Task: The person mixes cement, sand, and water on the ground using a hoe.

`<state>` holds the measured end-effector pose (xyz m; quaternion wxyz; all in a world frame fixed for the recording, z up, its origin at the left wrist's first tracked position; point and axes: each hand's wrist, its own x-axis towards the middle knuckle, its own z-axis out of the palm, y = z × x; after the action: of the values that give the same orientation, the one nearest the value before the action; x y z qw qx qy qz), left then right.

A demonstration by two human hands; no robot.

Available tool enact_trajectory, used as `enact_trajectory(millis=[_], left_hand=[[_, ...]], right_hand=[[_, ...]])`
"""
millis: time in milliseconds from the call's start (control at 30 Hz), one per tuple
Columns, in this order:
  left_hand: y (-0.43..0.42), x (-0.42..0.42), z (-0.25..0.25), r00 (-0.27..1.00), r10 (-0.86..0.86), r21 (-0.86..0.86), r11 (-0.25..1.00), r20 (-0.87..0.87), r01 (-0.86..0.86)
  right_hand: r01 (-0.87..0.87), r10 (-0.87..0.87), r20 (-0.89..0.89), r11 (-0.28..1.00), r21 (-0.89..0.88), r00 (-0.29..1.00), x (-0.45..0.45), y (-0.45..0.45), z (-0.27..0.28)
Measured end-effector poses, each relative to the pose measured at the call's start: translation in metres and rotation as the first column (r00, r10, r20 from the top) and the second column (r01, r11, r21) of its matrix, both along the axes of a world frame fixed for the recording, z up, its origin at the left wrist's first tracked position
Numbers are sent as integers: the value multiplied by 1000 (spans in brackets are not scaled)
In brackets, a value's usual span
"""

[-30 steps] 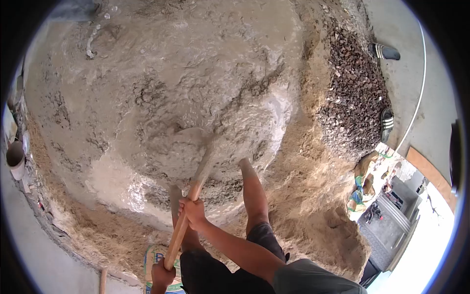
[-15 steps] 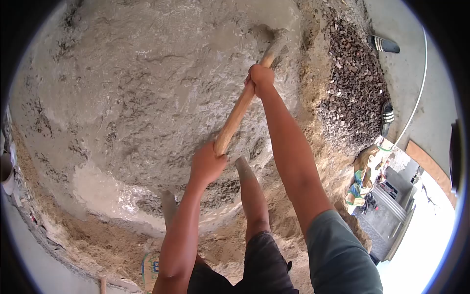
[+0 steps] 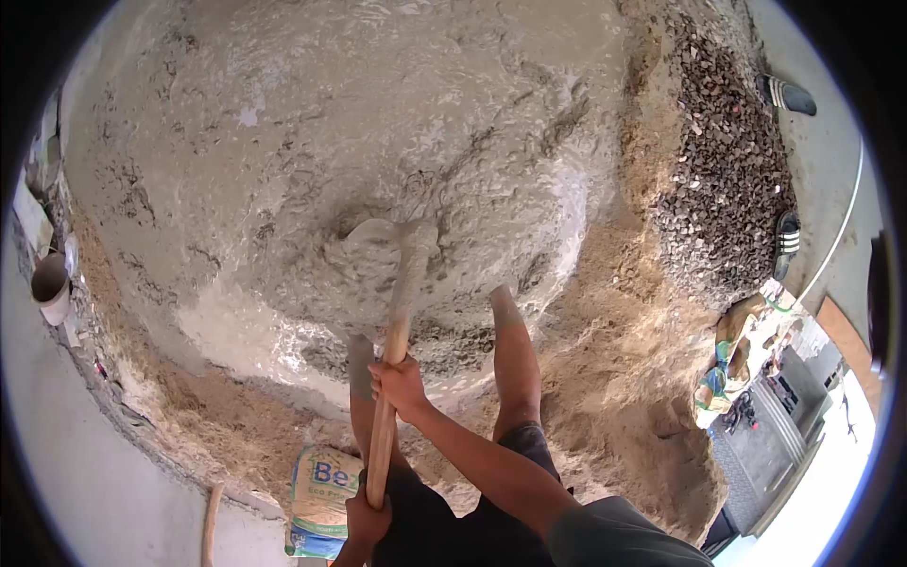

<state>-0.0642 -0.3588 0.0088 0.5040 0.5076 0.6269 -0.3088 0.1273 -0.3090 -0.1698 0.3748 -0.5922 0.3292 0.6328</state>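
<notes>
My right hand [image 3: 400, 385] is closed round the middle of a wooden handle [image 3: 383, 435]. Lower down, near the handle's end, my left hand [image 3: 367, 519] grips it too. The handle runs up to a mortar-coated tool head [image 3: 392, 230], partly sunk in wet grey mortar [image 3: 312, 161]. My bare legs stand at the mortar's near edge, with the feet hidden in it. The handle passes in front of my lower leg on the left.
Sand [image 3: 605, 369] rings the mortar. Dark gravel [image 3: 723, 180] lies at the right, beside two striped sandals [image 3: 792, 96]. A bucket [image 3: 51, 282] is at the far left, a printed bag [image 3: 321, 491] at the bottom, and a pale hose [image 3: 841, 227] at the right.
From half a second ago, both hands and the tool have come back towards my body from the upper right. The tool head now sits left of there, and both hands still hold the handle.
</notes>
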Motion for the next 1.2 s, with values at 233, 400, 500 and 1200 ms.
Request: enact_trajectory(millis=[233,400,500,1200], left_hand=[[98,78,-116,933,-243,400,908,265,122],[185,92,-140,979,-108,322,946,172,47],[146,30,-115,997,-49,279,960,52,33],[224,-148,165,812,196,310,855,550,-416]], right_hand=[[172,-248,257,943,285,934,150,110,-16],[119,-184,198,946,301,963,147,206,-105],[-12,-4,106,989,149,994,53,183,-108],[-363,319,327,928,82,890,222,129,276]])
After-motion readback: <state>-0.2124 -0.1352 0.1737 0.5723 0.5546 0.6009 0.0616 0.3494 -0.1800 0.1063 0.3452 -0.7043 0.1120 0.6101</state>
